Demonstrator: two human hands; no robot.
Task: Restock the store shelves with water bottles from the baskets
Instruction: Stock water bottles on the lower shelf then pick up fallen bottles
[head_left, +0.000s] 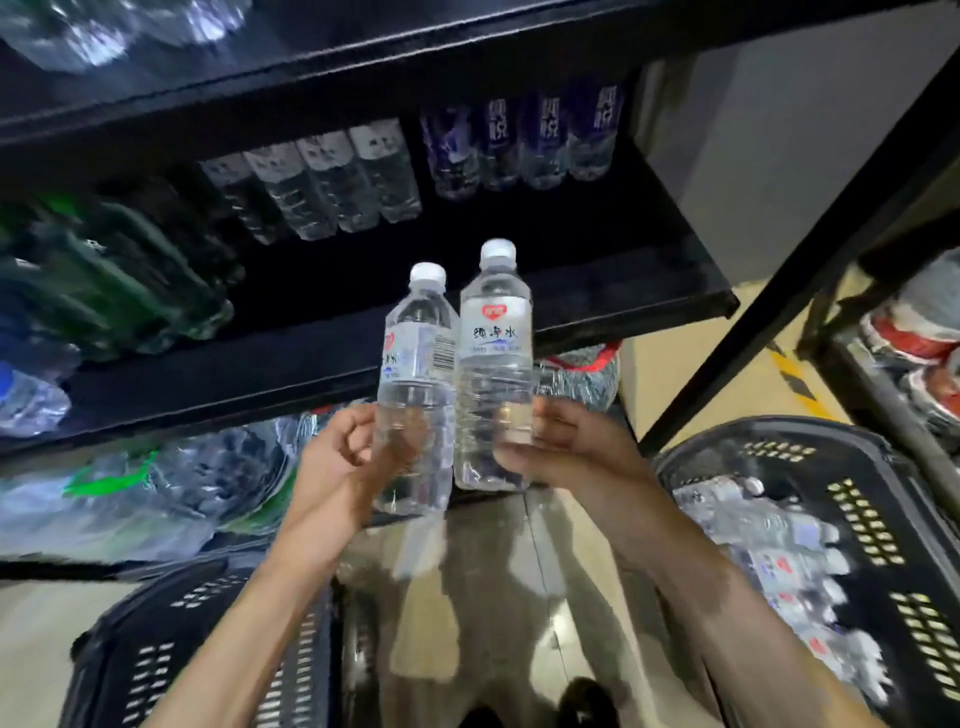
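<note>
I hold two clear water bottles upright, side by side, in front of a black shelf (597, 291). My left hand (337, 457) grips the lower half of the left bottle (415, 364). My right hand (576, 447) grips the lower half of the right bottle (496, 338), which has a white label with a red logo. Both bottles have white caps. A black basket (878, 519) at the right holds several more bottles (763, 525). Part of a second black basket (208, 649) shows at the lower left.
The shelf carries rows of clear bottles (332, 182), purple-labelled bottles (524, 140) and green bottles (114, 270) at the back. Wrapped bottle packs (156, 483) lie on the shelf below. A second rack (914, 364) with red-labelled packs stands at the right.
</note>
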